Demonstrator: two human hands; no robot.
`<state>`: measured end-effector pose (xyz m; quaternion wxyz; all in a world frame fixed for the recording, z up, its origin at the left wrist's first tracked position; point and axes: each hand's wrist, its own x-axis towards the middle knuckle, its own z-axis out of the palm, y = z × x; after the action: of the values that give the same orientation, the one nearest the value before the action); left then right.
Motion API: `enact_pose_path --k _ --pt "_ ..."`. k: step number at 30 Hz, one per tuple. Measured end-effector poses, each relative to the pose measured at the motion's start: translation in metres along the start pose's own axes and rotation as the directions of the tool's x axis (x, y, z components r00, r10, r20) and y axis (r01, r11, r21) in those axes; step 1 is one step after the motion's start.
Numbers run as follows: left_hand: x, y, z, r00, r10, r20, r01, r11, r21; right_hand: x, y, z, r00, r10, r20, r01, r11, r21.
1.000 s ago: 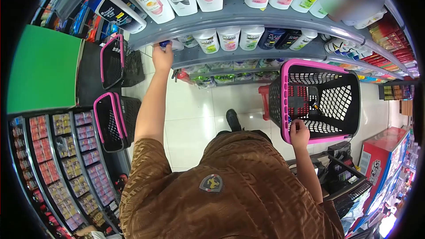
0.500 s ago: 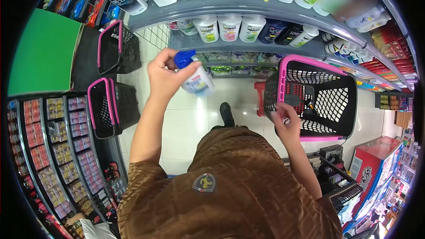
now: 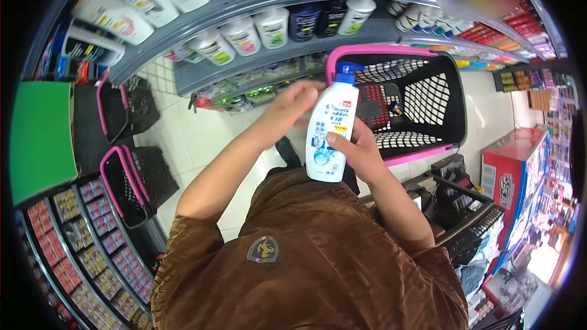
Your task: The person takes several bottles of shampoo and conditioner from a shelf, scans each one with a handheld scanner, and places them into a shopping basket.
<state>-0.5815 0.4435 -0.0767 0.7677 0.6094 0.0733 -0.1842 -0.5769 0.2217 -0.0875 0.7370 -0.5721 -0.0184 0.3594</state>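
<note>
A white pump bottle with a blue head stands nearly upright in front of my body, its printed label facing me. My right hand grips it from the right, thumb across the front of the label and the other fingers hidden behind. Just left of the bottle's shoulder is my left hand, slightly blurred, its fingers stretched towards the bottle and holding nothing. Beyond the bottle, to the right, a black shopping basket with a pink rim stands on the floor; a small dark and yellow item lies inside it.
Ahead, a grey shelf carries rows of bottles, with more white bottles one level down. Pink-handled baskets stand at the left beside a green panel. A red cabinet is at the right.
The bottle has passed from my left hand to my right and come closer to my body. My left hand has let go and moved right. The view has turned to the right.
</note>
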Motion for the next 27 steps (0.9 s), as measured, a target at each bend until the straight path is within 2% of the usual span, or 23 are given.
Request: enact_pose_path --k 1,2,4,5,6,8,10,12,13,14,16,18,19,20,21,22,24,25,27 --pt "0.002 -0.003 0.005 0.984 -0.124 0.129 0.136 0.987 -0.085 -0.003 -0.001 -0.009 0.999 -0.039 -0.036 0.041 0.998 0.044" --pt "0.005 -0.012 0.016 0.982 -0.124 0.146 0.136 0.988 -0.074 -0.005 -0.004 -0.017 0.997 -0.051 -0.051 0.053 0.997 0.048" --pt "0.007 -0.030 0.043 0.950 0.045 0.310 -0.022 0.997 -0.077 -0.010 -0.010 -0.032 0.987 -0.090 -0.136 0.117 0.971 0.207" --pt "0.009 -0.031 0.058 0.972 -0.040 0.230 0.076 0.986 -0.147 -0.013 -0.019 -0.040 0.991 -0.055 -0.121 0.080 0.973 0.217" --pt "0.015 -0.033 0.065 0.971 -0.044 0.234 0.080 0.986 -0.145 -0.014 -0.022 -0.052 0.991 -0.054 -0.125 0.081 0.972 0.220" --pt "0.024 -0.033 0.078 0.975 -0.081 0.208 0.121 0.975 -0.185 -0.015 -0.030 -0.077 0.997 -0.040 -0.073 0.052 0.985 0.166" --pt "0.027 -0.028 0.090 0.977 -0.092 0.193 0.125 0.978 -0.165 -0.014 -0.035 -0.116 0.987 -0.152 -0.061 0.136 0.968 -0.209" --pt "0.028 -0.027 0.100 0.967 -0.121 0.223 0.152 0.980 -0.126 -0.008 -0.052 -0.165 0.991 -0.083 -0.107 0.045 0.946 -0.320" --pt "0.028 -0.025 0.106 0.962 -0.162 0.219 0.193 0.972 -0.131 -0.009 -0.072 -0.163 0.984 -0.117 -0.133 0.103 0.989 -0.105" --pt "0.028 -0.028 0.111 0.963 -0.169 0.211 0.199 0.971 -0.133 -0.009 -0.088 -0.173 0.991 -0.057 -0.120 0.052 0.998 -0.044" --pt "0.031 -0.035 0.120 0.969 -0.145 0.201 0.161 0.985 -0.063 -0.003 -0.100 -0.193 0.997 -0.032 -0.074 0.023 0.992 -0.120" --pt "0.037 -0.035 0.125 0.966 -0.151 0.208 0.162 0.986 -0.039 0.008 -0.113 -0.208 0.990 0.067 0.127 -0.036 0.972 -0.231" --pt "0.043 -0.031 0.129 0.963 -0.132 0.236 0.127 0.991 0.039 0.012 -0.123 -0.209 0.974 0.138 0.179 -0.076 0.946 -0.315" --pt "0.048 -0.030 0.131 0.958 -0.114 0.262 0.087 0.990 0.113 0.017 -0.127 -0.214 0.966 0.174 0.191 -0.110 0.946 -0.304" --pt "0.054 -0.038 0.130 0.973 -0.073 0.221 0.038 0.986 0.160 0.025 -0.132 -0.225 0.967 0.169 0.191 -0.093 0.930 -0.355" --pt "0.061 -0.042 0.134 0.997 0.032 0.069 -0.036 0.998 0.056 0.032 -0.135 -0.232 0.968 0.164 0.193 -0.074 0.912 -0.403" --pt "0.058 -0.036 0.125 0.951 0.185 -0.248 -0.118 0.958 0.262 0.045 -0.138 -0.235 0.992 0.081 0.095 -0.024 0.867 -0.499" --pt "0.052 -0.038 0.117 0.948 0.189 -0.258 -0.120 0.958 0.260 0.055 -0.133 -0.240 0.996 0.050 0.078 0.003 0.828 -0.561" --pt "0.035 -0.047 0.091 0.911 0.128 -0.392 -0.136 0.991 0.007 0.074 -0.107 -0.244 1.000 -0.012 0.002 0.010 0.709 -0.705"
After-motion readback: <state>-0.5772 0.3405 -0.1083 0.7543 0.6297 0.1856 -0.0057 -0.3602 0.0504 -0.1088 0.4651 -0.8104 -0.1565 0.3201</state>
